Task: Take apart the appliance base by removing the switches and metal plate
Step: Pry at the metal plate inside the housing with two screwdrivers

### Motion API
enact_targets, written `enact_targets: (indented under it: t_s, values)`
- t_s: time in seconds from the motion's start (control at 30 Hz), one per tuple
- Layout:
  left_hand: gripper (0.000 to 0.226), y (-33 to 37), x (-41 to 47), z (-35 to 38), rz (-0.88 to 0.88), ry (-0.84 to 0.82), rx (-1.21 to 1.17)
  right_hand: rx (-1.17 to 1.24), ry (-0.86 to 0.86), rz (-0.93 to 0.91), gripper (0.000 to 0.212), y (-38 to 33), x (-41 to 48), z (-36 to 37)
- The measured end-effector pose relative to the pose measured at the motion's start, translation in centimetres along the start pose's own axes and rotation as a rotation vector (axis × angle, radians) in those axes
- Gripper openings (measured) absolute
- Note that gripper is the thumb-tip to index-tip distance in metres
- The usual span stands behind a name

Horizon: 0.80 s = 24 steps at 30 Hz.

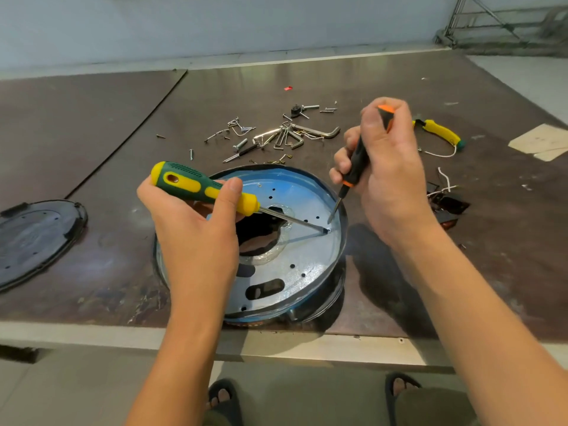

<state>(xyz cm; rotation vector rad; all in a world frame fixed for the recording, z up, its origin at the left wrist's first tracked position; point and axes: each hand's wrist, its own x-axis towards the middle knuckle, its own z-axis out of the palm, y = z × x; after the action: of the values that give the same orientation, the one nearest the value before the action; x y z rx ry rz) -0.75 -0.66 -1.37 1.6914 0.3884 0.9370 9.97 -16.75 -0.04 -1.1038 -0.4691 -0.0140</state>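
The round appliance base (330, 290) lies near the table's front edge, its blue-grey metal plate (301, 256) facing up with a large hole in the middle. My left hand (190, 229) grips a green and yellow screwdriver (196, 187), whose tip touches the plate near its right rim. My right hand (384, 170) grips a black and orange screwdriver (358, 162), held steeply, tip at the plate's right edge close to the other tip. Black switch parts with white wires (445, 201) lie right of the base.
A black round cover (33, 241) lies at the left. Loose screws and hex keys (276, 136) are scattered behind the base. Yellow-handled pliers (439, 132) and paper scraps (544, 142) sit at the right. The brown table (92, 133) ends just in front of the base.
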Motion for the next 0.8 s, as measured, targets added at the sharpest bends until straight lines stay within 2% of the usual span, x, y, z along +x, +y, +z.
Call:
enact_targets:
  t_s: [0.23,0.33,0.53,0.7,0.8]
  values:
    - [0.046,-0.1,0.0,-0.2,-0.007,-0.004,-0.013,-0.024,-0.033,-0.022,0.003,1.1,-0.8,-0.9]
    - [0.046,-0.3,0.0,-0.2,0.006,-0.015,0.0,-0.059,-0.099,-0.048,0.001,0.9,-0.9,-0.7]
    - [0.047,-0.3,0.1,-0.3,-0.061,-0.02,-0.064,-0.314,-0.198,-0.158,0.012,0.0,-1.4,0.0]
    - [0.05,-0.5,0.2,-0.6,-0.084,-0.028,-0.096,-0.329,-0.255,-0.177,0.024,0.1,-1.7,-0.1]
    - [0.048,-0.6,0.3,-0.7,-0.108,-0.05,-0.132,-0.281,-0.203,-0.204,0.029,0.6,-1.6,0.2]
